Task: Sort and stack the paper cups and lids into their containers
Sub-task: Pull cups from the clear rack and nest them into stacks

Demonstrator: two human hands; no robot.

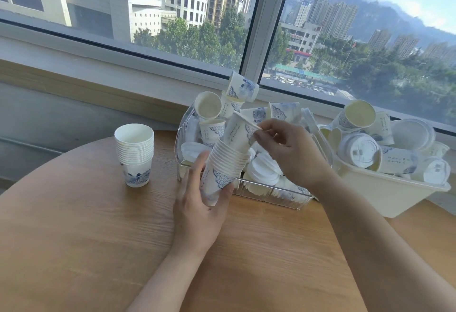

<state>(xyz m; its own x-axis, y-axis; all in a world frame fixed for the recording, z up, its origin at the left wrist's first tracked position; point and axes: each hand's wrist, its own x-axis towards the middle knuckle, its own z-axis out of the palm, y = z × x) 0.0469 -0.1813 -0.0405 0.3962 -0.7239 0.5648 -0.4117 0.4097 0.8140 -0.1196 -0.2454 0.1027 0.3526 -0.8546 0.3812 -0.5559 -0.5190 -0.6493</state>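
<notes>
On the wooden surface (74,225) a cup stack (134,155) stands upright at the left, apart from the rest. The left hand (199,203) grips the base of a tilted second stack (223,166) held above the surface, and the right hand (288,151) pinches the rim of the top cup (238,130) seated in it. Behind them a clear bin (271,192) holds loose cups and lids (265,169); just right of it, a cream bin (385,192) holds more.
</notes>
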